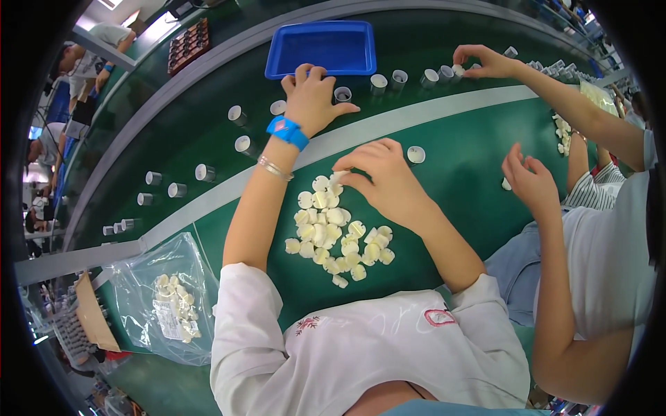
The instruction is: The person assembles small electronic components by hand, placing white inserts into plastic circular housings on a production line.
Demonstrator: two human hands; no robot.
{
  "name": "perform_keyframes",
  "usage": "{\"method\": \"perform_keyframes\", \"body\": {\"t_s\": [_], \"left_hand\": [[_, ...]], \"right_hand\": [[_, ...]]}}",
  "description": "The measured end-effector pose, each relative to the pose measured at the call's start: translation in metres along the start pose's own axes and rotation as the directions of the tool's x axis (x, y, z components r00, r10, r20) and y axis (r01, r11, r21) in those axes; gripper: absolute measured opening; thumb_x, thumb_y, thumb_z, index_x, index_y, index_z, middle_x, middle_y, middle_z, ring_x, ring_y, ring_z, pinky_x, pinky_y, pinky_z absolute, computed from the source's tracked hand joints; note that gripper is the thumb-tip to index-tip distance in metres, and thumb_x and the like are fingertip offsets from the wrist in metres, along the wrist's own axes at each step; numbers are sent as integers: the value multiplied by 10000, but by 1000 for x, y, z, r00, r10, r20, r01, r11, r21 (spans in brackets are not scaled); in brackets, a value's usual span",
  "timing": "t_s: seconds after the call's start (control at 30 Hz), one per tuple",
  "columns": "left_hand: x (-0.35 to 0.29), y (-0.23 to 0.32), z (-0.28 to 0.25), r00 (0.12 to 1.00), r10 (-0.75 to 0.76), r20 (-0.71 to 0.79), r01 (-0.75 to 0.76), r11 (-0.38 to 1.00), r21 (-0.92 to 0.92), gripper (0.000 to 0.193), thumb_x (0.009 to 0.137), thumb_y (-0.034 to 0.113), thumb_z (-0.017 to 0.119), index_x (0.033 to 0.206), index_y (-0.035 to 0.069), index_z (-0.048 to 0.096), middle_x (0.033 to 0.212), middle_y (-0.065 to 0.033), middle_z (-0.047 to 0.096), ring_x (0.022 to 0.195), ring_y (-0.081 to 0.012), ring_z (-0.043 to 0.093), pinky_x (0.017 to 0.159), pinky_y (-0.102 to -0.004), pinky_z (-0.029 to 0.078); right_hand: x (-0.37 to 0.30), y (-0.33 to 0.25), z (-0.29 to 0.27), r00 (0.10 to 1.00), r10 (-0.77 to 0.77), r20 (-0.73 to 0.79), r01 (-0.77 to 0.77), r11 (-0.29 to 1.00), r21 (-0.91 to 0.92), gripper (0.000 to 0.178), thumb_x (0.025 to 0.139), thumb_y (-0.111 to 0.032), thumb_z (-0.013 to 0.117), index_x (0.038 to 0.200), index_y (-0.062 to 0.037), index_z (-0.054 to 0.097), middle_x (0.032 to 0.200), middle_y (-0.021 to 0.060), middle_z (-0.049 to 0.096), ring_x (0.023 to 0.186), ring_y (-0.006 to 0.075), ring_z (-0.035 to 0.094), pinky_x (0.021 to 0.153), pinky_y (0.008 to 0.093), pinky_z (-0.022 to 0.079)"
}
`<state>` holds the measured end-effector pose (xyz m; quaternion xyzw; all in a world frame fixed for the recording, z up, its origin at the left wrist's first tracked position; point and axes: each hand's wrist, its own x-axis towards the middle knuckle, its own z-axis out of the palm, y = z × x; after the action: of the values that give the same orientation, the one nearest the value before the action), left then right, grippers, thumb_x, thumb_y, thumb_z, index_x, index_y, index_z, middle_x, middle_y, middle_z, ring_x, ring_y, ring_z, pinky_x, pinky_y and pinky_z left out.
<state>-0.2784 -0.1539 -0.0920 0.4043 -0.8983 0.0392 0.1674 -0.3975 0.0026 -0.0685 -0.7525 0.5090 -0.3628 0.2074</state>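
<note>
The thumb and forefinger of the right hand (383,172) pinch a white disc (338,176), partly covered by the fingertips, right at the top edge of a loose pile of discs (320,234). The pile spreads below these fingers on the green table (472,149), some pieces flat, some overlapping. Just right of the same hand's knuckles stands a single small grey cup (415,155), white inside.

Up and to the left of the pinching fingers, past the grey rail (444,111), the left hand (310,104) has its fingers spread and curved. A grey cup (343,95) shows in the gap between its thumb and forefinger; whether either one touches it is hard to tell from above. Its fingertips overlap the near rim of a blue tray (320,52), which lies just beyond them.

More cups (378,84) stand in a line to the right of the left fingers, and others (236,115) are scattered to their left. At the far end of the right-hand line, a co-worker's hand (489,62) pinches a small white piece (458,70); the other co-worker's hand lies well to the right of the person's right fingers. Far down and left of both the person's hands rests a clear plastic bag (132,312) containing more white discs.
</note>
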Motion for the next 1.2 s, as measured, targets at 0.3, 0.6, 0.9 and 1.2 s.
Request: {"method": "perform_keyframes", "body": {"t_s": [0.3, 0.6, 0.9, 1.2], "left_hand": [[-21, 16, -29, 972, -104, 209, 233, 360, -903, 351, 840, 97, 569, 1176, 23, 501, 980, -100, 580, 781, -158, 591, 701, -265, 495], [-71, 52, -31, 963, -90, 254, 263, 117, -958, 479, 793, -26, 606, 1240, 55, 455, 1065, -87, 528, 896, -144, 547, 731, -251, 493], [-72, 64, -32, 991, -129, -32, 49, 580, -813, 373, 697, -16, 686, 1053, 37, 590, 1040, -110, 580, 874, -248, 599, 746, -313, 505], [-72, 66, -34, 996, -92, -4, 44, 515, -856, 394, 711, -62, 653, 1091, 16, 580, 1110, -130, 555, 852, -209, 610, 719, -268, 525]], "right_hand": [[-6, 10, -26, 840, 541, -37, -371, 624, 688, 182, 766, 1, 655, 934, 45, 600, 864, 97, 659, 787, 130, 637, 711, 227, 501], [-11, 27, -24, 820, 567, -79, -243, 471, 848, 128, 792, -31, 644, 891, 49, 635, 1112, 122, 567, 894, 129, 575, 784, 232, 458], [-13, 17, -7, 799, 577, -170, -343, 670, 658, 170, 771, -110, 684, 866, 28, 654, 1133, 112, 503, 881, 118, 536, 753, 219, 422], [-8, 13, -9, 784, 589, -196, -391, 714, 581, 163, 780, -92, 668, 902, 16, 652, 896, 68, 618, 732, 99, 590, 618, 190, 464]]}}
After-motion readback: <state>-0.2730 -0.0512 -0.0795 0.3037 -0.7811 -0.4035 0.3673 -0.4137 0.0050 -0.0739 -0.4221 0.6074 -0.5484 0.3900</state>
